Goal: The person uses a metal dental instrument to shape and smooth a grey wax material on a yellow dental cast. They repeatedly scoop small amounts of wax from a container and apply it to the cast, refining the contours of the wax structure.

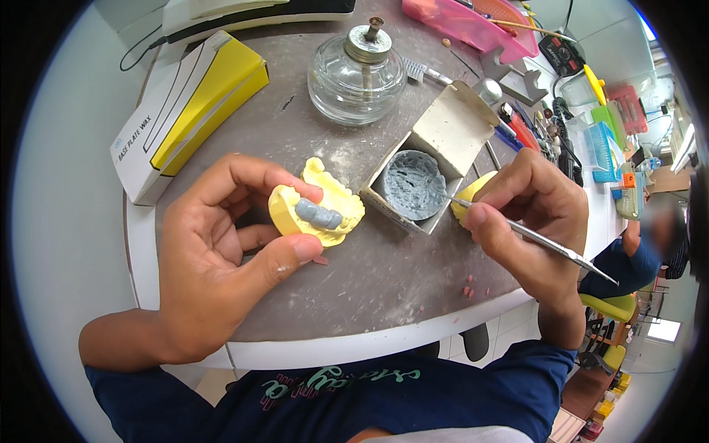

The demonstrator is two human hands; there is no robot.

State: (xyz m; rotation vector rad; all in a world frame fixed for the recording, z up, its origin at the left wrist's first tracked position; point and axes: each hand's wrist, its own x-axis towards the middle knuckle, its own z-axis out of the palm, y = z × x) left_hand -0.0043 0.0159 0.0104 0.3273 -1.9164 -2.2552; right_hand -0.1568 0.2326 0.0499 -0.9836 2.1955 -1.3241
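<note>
Far left: white-and-yellow box [188, 118] on the table [369, 266], by its left edge. Didn't figure in the work.

Left hand [198, 258], just in from the table's left edge toward the near side: pinching the yellow dental cast [336, 198] between thumb and index finger, teeth side up. Grip looked sound to me. Grey wax [318, 215] already sat on the cast, covering a short run of the arch on the side toward the palm. Lumps roughly tooth-shaped, so I judged the bulk in place. The rest of the arch showed bare yellow. Fine detail too small for me to read; I'd have called it part-built, trimming and smoothing probably left.

Spirit burner [357, 85] stood toward the table's far edge, glass body, no flame I could see. Brush [417, 70] lay just right of it.

Right of the cast: carton [454, 125], lid up, with a round block of grey wax [413, 184] in it. Top pitted and scraped, plenty left by my read.

Pink crumbs [468, 292] lay near the table's near edge. A yellow piece [476, 188] sat beside the carton, half hidden by the right hand [535, 199]. That hand was pinching a slim metal tool [546, 244] pen-style, working tip right at the block's right rim; couldn't tell if it touched. No wax visible on the tip, so I had no load confirmed.
</note>
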